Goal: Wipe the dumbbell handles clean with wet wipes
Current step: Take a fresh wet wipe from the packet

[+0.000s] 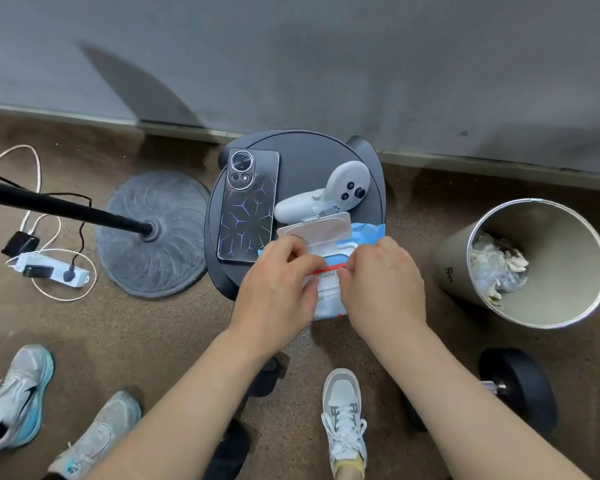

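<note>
- Brown floor [153,323] is under everything, and one white shoe [343,420] stands on it close to the camera.
- A black dumbbell [523,386] lies on the floor on the right side, well apart from both hands. Only a small shiny bit of its handle [492,388] shows. No hand and no wipe is on it.
- The left hand [274,282] has its fingers curled and pinches the top of the wet wipes pack [328,296].
- The right hand [381,282] pinches the same pack from the other side, fingers curled too.
- The pack sits at the near edge of a small round black table [309,157]. Its white lid [316,230] is flipped up and open.
- No wipe can be seen out of the pack yet. The fingers hide the hole, so I cannot tell if one is coming out.
- I think the job is only at the start: the pack is open, but a wipe must be pulled out, and the handle is not wiped yet.
- A phone [248,209] and a white controller [326,199] lie on the table behind the pack.
- A bin [454,265] stands to the right with some rubbish in it.
- A grey wall [326,46] is farthest back.
</note>
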A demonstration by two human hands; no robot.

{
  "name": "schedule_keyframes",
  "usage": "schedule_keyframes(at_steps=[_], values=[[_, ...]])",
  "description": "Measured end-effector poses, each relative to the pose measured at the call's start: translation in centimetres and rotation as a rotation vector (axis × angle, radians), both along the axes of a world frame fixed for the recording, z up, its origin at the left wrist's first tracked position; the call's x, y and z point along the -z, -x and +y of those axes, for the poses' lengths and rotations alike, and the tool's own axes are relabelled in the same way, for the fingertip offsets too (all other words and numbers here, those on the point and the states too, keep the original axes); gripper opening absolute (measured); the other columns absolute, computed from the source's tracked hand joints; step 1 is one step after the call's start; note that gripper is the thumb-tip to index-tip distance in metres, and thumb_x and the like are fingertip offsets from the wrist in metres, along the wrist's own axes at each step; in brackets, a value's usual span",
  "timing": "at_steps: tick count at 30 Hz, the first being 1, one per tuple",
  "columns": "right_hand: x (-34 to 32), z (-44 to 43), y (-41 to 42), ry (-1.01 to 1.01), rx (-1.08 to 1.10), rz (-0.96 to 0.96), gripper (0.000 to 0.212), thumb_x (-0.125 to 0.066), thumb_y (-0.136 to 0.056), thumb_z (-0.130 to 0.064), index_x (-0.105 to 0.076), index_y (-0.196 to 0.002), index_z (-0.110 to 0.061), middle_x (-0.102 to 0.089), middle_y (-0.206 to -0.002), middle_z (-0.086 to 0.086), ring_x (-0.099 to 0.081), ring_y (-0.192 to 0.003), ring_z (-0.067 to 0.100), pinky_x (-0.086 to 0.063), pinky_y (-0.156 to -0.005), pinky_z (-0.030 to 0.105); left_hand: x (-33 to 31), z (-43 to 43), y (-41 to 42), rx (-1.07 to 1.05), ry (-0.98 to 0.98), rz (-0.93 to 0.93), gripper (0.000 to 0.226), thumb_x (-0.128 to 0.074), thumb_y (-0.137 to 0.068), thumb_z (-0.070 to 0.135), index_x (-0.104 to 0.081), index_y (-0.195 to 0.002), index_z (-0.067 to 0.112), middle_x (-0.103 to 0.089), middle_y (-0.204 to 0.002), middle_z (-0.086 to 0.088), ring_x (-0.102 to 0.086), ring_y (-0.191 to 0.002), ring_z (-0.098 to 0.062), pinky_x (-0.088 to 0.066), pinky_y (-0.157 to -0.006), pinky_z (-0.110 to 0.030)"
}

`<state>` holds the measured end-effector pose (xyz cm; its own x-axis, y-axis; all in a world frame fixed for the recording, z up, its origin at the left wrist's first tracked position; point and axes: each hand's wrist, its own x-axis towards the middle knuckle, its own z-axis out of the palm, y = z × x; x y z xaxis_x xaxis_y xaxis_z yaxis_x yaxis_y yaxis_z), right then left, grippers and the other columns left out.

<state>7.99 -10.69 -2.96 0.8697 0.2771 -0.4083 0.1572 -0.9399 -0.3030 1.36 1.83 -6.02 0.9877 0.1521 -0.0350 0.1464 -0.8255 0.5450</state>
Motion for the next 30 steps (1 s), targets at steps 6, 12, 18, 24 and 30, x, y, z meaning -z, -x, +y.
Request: schedule_keyframes(at_steps=[6,12,18,24,30], values=[[-0.1,0.7,0.6,-0.276,0.070,0.108,0.013,-0.057,-0.088,-0.025,-0.066,-0.082,-0.016,-0.055,-0.094,0.003,-0.051,-0.091,0.018,-0.037,-0.076,0.031,-0.8,-0.2,-0.6,-0.034,0.104,0.082,0.034,-0.065,-0.073,0.020,-0.069,-0.105,0.031,-0.051,-0.092,0.007,-0.052,-0.086,-0.015,-0.044,-0.073,-0.026],[0.0,-0.8,-1.1,-0.659,0.127,0.326,0.015,-0.065,-0.088,-0.017,-0.067,-0.074,-0.019,-0.054,-0.069,-0.008,-0.046,-0.063,0.004,-0.035,-0.062,0.017,-1.3,1.6,-0.7,-0.093,0.317,0.066,0.025,-0.059,-0.059,0.004,-0.063,-0.063,0.029,-0.059,-0.083,0.010,-0.058,-0.080,-0.005,-0.046,-0.074,-0.017],[-0.4,1.2,-1.0,0.006,-0.404,-0.012,0.010,-0.053,-0.093,-0.014,-0.062,-0.095,-0.017,-0.053,-0.104,0.003,-0.057,-0.100,0.025,-0.033,-0.065,0.030,-1.1,1.3,-0.2,-0.135,0.340,0.017,0.026,-0.057,-0.057,-0.002,-0.065,-0.061,0.023,-0.061,-0.084,0.010,-0.060,-0.082,-0.006,-0.047,-0.074,-0.015],[-1.1,3.0,-1.3,0.026,-0.511,-0.001,0.021,-0.046,-0.092,-0.003,-0.059,-0.107,-0.011,-0.058,-0.115,0.011,-0.057,-0.108,0.029,-0.041,-0.074,0.032,-1.2,1.3,-0.1,-0.096,0.295,0.017,0.021,-0.056,-0.057,-0.005,-0.065,-0.062,0.013,-0.062,-0.084,0.003,-0.057,-0.080,-0.005,-0.039,-0.075,-0.003],[-0.1,1.1,-2.3,-0.134,-0.417,0.150,0.018,-0.051,-0.090,-0.023,-0.061,-0.092,-0.009,-0.054,-0.096,0.005,-0.050,-0.094,0.021,-0.035,-0.071,0.029,-1.3,1.4,0.0,0.020,0.231,0.102,0.024,-0.063,-0.062,0.010,-0.061,-0.084,0.019,-0.053,-0.097,0.007,-0.055,-0.090,-0.012,-0.046,-0.079,-0.023]])
